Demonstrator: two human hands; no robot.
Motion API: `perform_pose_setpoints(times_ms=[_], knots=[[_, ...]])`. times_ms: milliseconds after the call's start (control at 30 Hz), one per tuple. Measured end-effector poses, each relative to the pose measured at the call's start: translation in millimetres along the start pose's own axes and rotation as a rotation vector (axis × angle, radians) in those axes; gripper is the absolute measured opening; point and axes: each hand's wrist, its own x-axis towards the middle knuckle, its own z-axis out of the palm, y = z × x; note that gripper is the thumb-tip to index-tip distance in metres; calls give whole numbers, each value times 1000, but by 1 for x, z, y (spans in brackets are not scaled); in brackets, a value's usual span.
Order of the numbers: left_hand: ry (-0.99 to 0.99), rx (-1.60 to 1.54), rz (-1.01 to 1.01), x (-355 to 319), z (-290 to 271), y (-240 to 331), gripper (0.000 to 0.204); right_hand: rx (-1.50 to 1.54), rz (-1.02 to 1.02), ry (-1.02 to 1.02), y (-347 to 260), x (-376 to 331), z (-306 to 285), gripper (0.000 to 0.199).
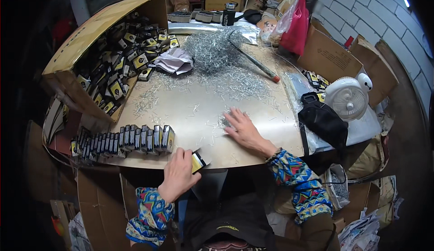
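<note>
While left hand (179, 173) fingers grip one small black-and-yellow cardboard box (197, 162) at tan tabletop (174, 111) front edge | right hand (246, 132) fingers spread on loose thin silver metal pins (223, 120) | upright row of similar boxes (140, 138) looks done, contents unseen | big pin heap (210, 52): likely plenty left

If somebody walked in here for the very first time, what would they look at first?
Probably the big spiky heap of silvery, nail-like bits at the back middle of the table. Next might come the large cardboard box on the left, lying open with lots of little black-and-yellow boxes inside. The bright pink bag hanging at the upper right stands out too.
</note>
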Motion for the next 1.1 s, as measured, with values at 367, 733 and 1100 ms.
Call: perform_pose_setpoints(times_ms=[367,733,1100], knots=[[143,-1972,-725,-112,73,-51,21,69,-81,25,-55,13,20,51],[-140,-1643,-825,-114,154,1,28,-99,-35,-12,-164,-57,60,50],[38,-1412,-530,-133,172,19,55,450,38,-126,-158,-96,11,31]])
